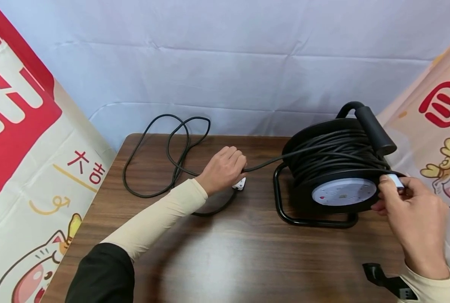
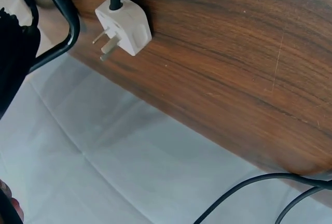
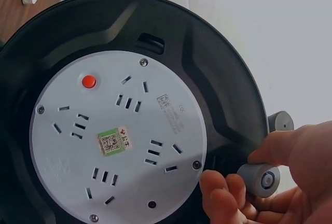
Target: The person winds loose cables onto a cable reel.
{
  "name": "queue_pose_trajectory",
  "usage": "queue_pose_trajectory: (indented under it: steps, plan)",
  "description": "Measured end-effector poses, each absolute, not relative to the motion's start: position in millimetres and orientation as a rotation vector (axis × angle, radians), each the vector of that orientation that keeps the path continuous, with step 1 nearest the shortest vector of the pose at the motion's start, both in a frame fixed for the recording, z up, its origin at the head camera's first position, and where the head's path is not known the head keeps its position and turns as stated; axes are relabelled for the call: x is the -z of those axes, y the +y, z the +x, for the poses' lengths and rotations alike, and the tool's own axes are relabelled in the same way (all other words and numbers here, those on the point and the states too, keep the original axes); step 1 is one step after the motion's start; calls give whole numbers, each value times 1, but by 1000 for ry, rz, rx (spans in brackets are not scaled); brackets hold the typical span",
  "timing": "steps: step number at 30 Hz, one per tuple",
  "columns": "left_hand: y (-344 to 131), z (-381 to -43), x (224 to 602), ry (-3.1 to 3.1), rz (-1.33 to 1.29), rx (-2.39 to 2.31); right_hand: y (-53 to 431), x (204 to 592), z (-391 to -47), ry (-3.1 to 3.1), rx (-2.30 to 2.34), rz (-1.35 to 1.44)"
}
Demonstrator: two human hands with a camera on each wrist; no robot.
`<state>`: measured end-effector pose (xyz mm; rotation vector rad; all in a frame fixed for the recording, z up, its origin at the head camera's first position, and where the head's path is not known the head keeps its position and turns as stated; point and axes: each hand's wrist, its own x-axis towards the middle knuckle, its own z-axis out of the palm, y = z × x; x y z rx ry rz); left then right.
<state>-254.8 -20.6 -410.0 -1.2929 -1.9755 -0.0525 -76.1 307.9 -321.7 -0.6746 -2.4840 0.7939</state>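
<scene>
Gripping thin black cable, the left hand is nine o'clock from the round black reel, whose grey cylindrical knob the right hand pinches.

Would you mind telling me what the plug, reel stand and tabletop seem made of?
Plug: probably satin white plastic, by its moulded shape. Reel stand: likely metal, finished glossy black, by its shiny bent tube. Tabletop: wood or printed laminate; brown grain shows under a sheen.
</scene>
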Motion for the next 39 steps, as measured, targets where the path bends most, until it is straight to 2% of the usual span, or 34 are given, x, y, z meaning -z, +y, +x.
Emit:
queue_pose_trajectory:
  steps: [20, 39]
  plan:
    - [-27, -258, 412, -1988, -1309, 46, 318, 327, -74, -2491, -776, -701]
    - [-27, -257, 411, -2009, -1328, 92, 330, 338, -70, -2499, -544, -670]
